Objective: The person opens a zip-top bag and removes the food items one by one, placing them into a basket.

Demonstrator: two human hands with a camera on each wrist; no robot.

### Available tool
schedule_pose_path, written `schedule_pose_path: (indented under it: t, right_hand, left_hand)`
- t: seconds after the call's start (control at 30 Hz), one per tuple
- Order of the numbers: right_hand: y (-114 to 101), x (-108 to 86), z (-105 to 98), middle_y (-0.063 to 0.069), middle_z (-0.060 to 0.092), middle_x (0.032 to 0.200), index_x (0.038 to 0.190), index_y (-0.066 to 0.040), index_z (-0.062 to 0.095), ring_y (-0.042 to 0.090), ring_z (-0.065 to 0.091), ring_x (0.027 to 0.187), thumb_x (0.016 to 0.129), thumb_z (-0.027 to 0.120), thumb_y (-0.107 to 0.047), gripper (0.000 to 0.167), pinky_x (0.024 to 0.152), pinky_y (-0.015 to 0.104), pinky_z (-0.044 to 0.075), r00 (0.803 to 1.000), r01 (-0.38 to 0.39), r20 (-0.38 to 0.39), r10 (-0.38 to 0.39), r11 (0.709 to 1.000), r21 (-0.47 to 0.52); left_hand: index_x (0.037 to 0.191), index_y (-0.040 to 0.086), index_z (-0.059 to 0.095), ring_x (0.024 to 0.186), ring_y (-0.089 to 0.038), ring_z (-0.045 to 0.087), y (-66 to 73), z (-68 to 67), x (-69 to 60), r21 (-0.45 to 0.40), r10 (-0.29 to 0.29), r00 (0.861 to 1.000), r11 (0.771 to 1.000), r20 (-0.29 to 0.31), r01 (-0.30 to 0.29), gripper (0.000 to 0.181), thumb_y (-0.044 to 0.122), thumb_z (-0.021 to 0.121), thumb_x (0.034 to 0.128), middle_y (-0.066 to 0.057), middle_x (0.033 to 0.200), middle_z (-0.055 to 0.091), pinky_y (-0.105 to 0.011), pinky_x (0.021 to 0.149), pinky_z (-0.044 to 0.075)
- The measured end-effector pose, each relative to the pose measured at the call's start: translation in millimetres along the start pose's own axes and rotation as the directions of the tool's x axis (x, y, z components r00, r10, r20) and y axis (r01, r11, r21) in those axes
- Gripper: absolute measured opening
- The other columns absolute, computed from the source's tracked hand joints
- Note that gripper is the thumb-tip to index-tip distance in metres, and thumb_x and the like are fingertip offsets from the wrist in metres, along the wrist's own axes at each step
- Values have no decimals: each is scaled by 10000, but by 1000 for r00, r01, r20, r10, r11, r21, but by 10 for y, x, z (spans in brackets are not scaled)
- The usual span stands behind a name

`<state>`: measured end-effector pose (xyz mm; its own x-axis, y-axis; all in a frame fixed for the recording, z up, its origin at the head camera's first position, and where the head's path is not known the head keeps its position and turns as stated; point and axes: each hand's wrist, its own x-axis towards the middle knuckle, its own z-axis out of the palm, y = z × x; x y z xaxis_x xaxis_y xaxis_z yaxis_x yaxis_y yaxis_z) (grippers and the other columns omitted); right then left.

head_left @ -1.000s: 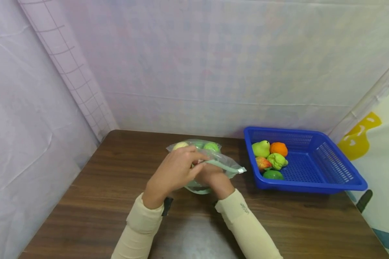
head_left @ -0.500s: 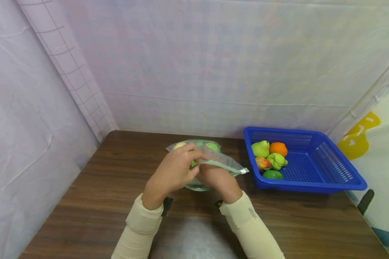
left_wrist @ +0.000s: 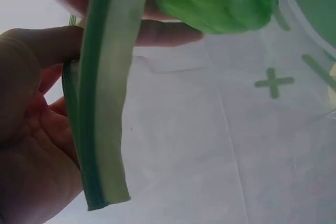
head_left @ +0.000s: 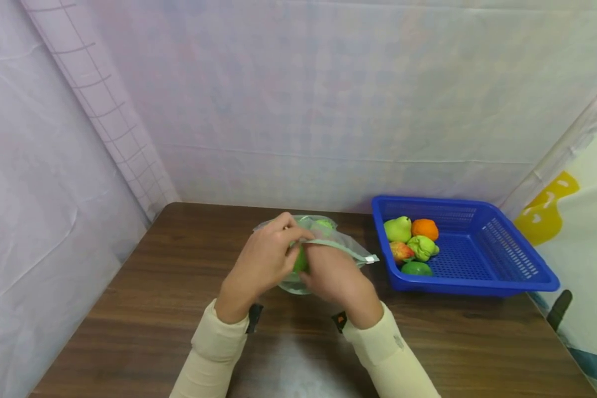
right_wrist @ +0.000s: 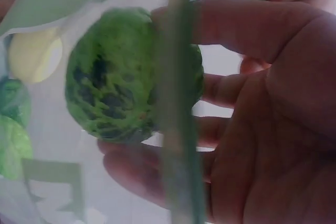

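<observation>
The right hand (head_left: pixel 335 273), at five o'clock, holds a round, dark-mottled green fruit (right_wrist: pixel 113 77) in the mouth of a clear, green-edged plastic bag (head_left: pixel 347 242); the left hand (head_left: pixel 263 254), at nine, pinches the bag's rim. At three o'clock sits a blue rectangular plastic basket (head_left: pixel 477 288).

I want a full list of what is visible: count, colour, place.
Bag: 1, clear with green edge, table centre
Held fruit: 1, dark-patched green, bag's opening
Pale fruit: 1, yellow, bag
More fruit: count unclear, green, bag
Basket: 1, blue, table's right
Pear: 1, green, basket
Orange: 1, orange, basket
Wrinkled fruit: 1, light green, basket
Blushed fruit: 1, red-yellow, basket
Oval fruit: 1, dark green, basket
Table: 1, brown, foreground
Sheeting: count unclear, whitish, back, left
Wall shape: 1, yellow, far right
Oblong shape: 1, dark, far right
Straps: 2, black, wrists
Sleeves: 2, cream, forearms
Left hand: 1, holding bag's edge
Right hand: 1, around held fruit
</observation>
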<state>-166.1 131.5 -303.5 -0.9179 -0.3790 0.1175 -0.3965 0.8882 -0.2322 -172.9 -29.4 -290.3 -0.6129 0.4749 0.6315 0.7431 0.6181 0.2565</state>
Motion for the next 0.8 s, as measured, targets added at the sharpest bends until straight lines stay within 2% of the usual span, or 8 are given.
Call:
schedule_pose_path:
  t: [0.1,0.23,0.57,0.8]
  right_hand:
    - [-33,-59,-53,17,697,1101,1310,-107,584,182,642,890,858,762,-207,496,801,418,557,1000,25,-8,-25,1000,-18]
    - [-51,-130,-96,29,698,1148,1338,-129,567,206,663,969,852,788,-229,544,848,416,550,998,54,-27,-55,998,-38]
    - [-99,-321,-233,76,628,1310,1356,-124,561,243,647,1067,835,806,-292,600,905,428,540,990,125,-51,-130,988,-93]
    - [-128,-446,-349,35,602,1343,1383,-163,562,191,631,1056,844,810,-307,610,878,392,545,989,139,-38,-141,989,-50]
  left_hand:
    - [1053,157,797,681,-70,471,-7,-5,9,8,7,1000,1000,-7,-6,296,-42,641,899,13,939,598,-225,591,416]
    - [1044,139,794,696,-82,488,-12,-15,16,9,14,1000,1000,-6,-14,282,-44,641,893,4,946,601,-238,608,433]
    - [1052,132,781,699,-83,506,-20,-36,10,0,-20,1000,1000,15,20,211,14,662,924,-1,980,604,-234,603,452]
    - [1073,139,776,661,-65,476,-30,-43,2,5,-28,999,1000,26,28,190,51,669,943,3,981,595,-220,571,428]
